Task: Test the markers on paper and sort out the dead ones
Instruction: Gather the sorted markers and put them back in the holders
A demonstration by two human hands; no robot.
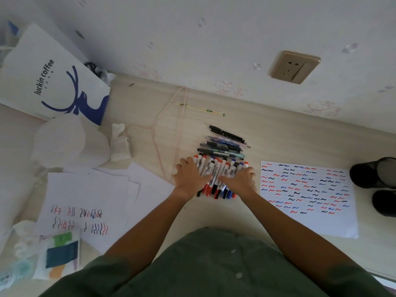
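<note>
A bunch of white-barrelled markers (pixel 218 170) with red, blue and black caps lies side by side on the pale desk (pixel 278 142). My left hand (pixel 189 176) rests flat on the bunch's left side and my right hand (pixel 241 180) on its right side, fingers fairly straight. Just behind the markers lies a pile of dark pens (pixel 225 142). To the right is a paper sheet (pixel 306 196) covered with rows of red, blue and black squiggles. At the left lie more sheets (pixel 85 202), the top one with a few squiggles.
A white luckin coffee bag (pixel 53 82) stands at the back left, with white lids (pixel 62 142) and crumpled tissue (pixel 120 144) in front. A pink wire hanger (pixel 167 129) lies mid-desk. Two black cups (pixel 377 174) stand at the right edge. A wall socket (pixel 294 67) is above.
</note>
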